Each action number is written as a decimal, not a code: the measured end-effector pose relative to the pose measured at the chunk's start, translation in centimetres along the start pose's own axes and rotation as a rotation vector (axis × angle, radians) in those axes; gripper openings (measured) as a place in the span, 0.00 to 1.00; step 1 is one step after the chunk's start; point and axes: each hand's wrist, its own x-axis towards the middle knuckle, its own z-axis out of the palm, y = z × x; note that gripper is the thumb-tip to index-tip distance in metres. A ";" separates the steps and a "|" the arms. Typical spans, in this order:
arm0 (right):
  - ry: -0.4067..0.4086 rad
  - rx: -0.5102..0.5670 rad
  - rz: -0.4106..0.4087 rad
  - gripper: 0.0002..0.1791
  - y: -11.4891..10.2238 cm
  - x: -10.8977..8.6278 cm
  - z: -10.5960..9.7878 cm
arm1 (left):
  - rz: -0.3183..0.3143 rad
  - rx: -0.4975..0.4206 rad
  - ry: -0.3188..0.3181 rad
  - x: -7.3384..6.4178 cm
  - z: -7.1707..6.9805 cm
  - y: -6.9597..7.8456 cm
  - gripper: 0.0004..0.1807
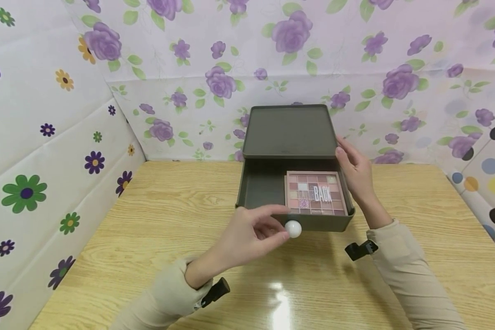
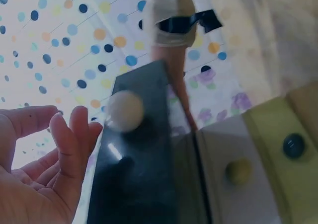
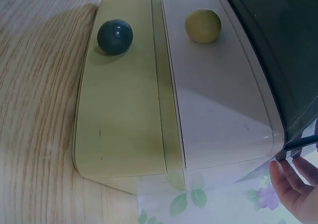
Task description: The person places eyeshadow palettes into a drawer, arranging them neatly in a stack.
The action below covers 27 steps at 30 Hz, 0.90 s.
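A small stacked drawer unit has a dark grey-green top level (image 1: 288, 130), with its top drawer (image 1: 261, 188) pulled out. Inside that drawer, on the right, lies a pink eyeshadow palette (image 1: 315, 192) with a grid-pattern cover. My left hand (image 1: 247, 236) is beside the round white knob (image 1: 293, 228) on the drawer front, thumb and forefinger spread; the left wrist view shows a gap between fingers and knob. With extended fingers, my right hand (image 1: 356, 176) touches the right side of the unit's top level. In the right wrist view, its fingers (image 3: 283, 182) are at the dark corner.
Below the top level are a whitish drawer (image 3: 218, 95) with a yellow knob (image 3: 203, 26) and a yellow-green drawer (image 3: 121, 119) with a dark blue knob (image 3: 115, 37). The unit stands on a wood-grain table (image 1: 169, 206), before a flower-patterned cloth backdrop (image 1: 214, 114).
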 end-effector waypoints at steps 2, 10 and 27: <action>-0.006 0.009 0.014 0.23 0.4 0.1 -0.1 | 0.021 0.027 -0.014 -0.2 0.7 -0.5 0.18; -0.037 0.082 0.113 0.24 3.2 1.1 -0.5 | 0.120 0.196 0.055 -0.6 2.9 -2.3 0.16; -0.057 0.273 0.234 0.23 2.9 1.3 -0.9 | 0.158 0.134 0.188 -0.3 3.8 -3.4 0.12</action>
